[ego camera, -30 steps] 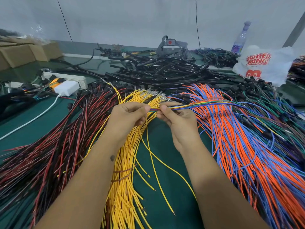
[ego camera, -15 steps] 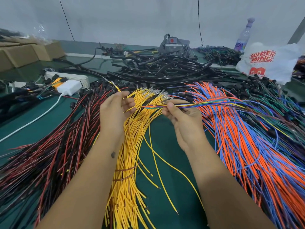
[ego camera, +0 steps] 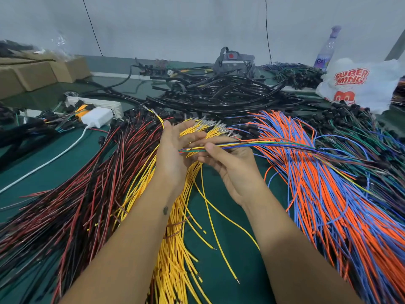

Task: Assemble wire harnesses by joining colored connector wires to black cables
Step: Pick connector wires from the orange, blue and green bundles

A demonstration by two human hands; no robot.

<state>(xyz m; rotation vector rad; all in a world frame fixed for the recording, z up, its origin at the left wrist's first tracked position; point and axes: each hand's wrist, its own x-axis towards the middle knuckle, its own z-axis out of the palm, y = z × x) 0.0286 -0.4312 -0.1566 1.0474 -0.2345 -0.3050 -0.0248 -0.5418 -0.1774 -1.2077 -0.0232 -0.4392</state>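
Note:
My right hand [ego camera: 232, 170] pinches a thin bundle of coloured wires [ego camera: 263, 143] between thumb and fingers; the bundle runs off to the right and its ends poke left against my left palm. My left hand [ego camera: 173, 154] stands edge-up beside them, fingers reaching right, with one yellow wire [ego camera: 158, 116] held at its top and rising toward the back. Under both hands fans a pile of yellow wires [ego camera: 175, 249]. A heap of black cables [ego camera: 219, 99] lies behind.
Red and black wires [ego camera: 76, 194] spread at the left, orange and blue wires [ego camera: 328, 205] at the right, on a green table [ego camera: 230, 238]. Behind are a power strip [ego camera: 98, 104], a white charger [ego camera: 96, 117], cardboard boxes [ego camera: 32, 73], a plastic bag [ego camera: 361, 82] and a bottle [ego camera: 326, 51].
My left hand let go of the bundle, moved left, took up a single yellow wire and has come back beside the bundle's ends. My right hand kept hold of the bundle.

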